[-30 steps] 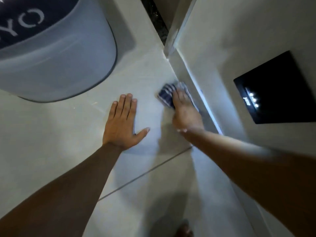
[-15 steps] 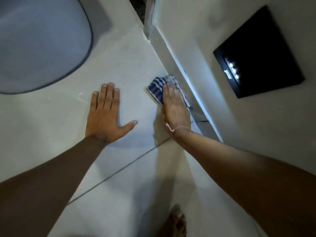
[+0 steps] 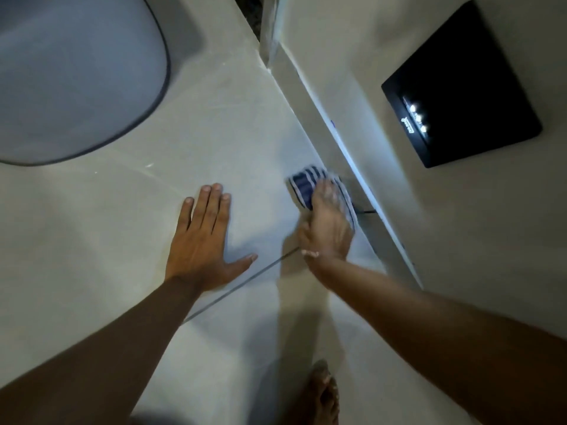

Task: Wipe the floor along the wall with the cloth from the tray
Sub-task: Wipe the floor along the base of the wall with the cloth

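On pale floor (image 3: 239,142) beside wall (image 3: 383,96): two hands, left hand (image 3: 202,240) flat and spread, right hand (image 3: 326,228) pressing one striped cloth (image 3: 302,182).

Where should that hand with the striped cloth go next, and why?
Probably slide on along the baseboard. The right hand presses the striped cloth flat on the floor right beside it, while the left hand braces, palm down, empty.

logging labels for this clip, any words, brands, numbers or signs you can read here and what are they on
None can be read.
Black wall panel: a small pale mark beside its three lights, too small and blurred to read.
Grey container: no lettering in view.
Striped cloth under the right hand: stripes only, no text.
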